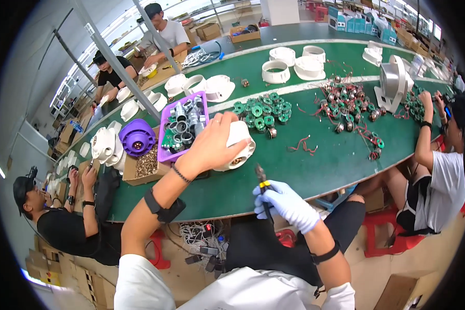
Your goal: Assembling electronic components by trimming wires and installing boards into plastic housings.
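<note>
My bare left hand [217, 142] is wrapped over a white plastic housing [238, 133] on the green table. Copper-coloured metal shows in the housing's near opening, while my palm hides much of its left side. In my right hand [289, 204], which wears a pale glove, is a pair of pliers [262, 176] with black and yellow handles. Their dark jaws point up and away from me, apart from the housing. Just behind the housing lies a heap of green ring-shaped circuit boards [263, 111].
A purple bin [161, 150] of grey rings stands left, beside a cardboard box [134, 178] of small brass-coloured parts and a purple round part [137, 137]. Wired motors [346, 106] lie to the right. White housings [276, 72] line the far side. Co-workers sit on both sides.
</note>
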{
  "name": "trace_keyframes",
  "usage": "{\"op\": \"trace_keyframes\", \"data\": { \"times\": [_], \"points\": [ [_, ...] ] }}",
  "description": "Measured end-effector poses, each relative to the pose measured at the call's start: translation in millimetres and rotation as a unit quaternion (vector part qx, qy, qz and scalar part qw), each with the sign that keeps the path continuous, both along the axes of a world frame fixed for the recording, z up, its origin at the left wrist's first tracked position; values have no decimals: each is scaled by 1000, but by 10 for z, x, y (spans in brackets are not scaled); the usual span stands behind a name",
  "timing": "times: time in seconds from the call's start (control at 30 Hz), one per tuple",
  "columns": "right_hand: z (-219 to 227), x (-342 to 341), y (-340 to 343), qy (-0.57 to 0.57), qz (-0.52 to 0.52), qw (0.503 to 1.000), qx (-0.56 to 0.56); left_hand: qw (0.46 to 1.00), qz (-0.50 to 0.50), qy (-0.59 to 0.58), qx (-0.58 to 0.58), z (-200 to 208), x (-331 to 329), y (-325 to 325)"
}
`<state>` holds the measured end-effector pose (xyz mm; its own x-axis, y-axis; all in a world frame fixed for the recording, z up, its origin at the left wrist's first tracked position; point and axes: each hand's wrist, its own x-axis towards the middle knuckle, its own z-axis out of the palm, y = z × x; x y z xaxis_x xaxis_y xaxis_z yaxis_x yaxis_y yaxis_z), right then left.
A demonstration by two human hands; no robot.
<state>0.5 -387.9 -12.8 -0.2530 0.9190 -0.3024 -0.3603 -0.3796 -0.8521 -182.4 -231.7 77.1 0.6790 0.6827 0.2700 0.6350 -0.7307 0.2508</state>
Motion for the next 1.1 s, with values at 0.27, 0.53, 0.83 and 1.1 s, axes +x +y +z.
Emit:
{"op": "trace_keyframes", "data": {
  "times": [0.27, 0.53, 0.83, 1.1],
  "points": [
    [-30, -152, 353, -4, 75, 994, -83, 990, 60, 18, 125, -245, 79, 125],
    [156, -214, 524, -130, 87, 985, -71, 993, 50, 7, 107, -266, 102, 124],
    [204, -428, 525, -649, 44, 684, 331, 992, 63, 22, 103, -289, 50, 125],
    [317, -261, 656, -421, 142, 892, 77, 992, 46, 30, 113, -280, 124, 203]
  ]
}}
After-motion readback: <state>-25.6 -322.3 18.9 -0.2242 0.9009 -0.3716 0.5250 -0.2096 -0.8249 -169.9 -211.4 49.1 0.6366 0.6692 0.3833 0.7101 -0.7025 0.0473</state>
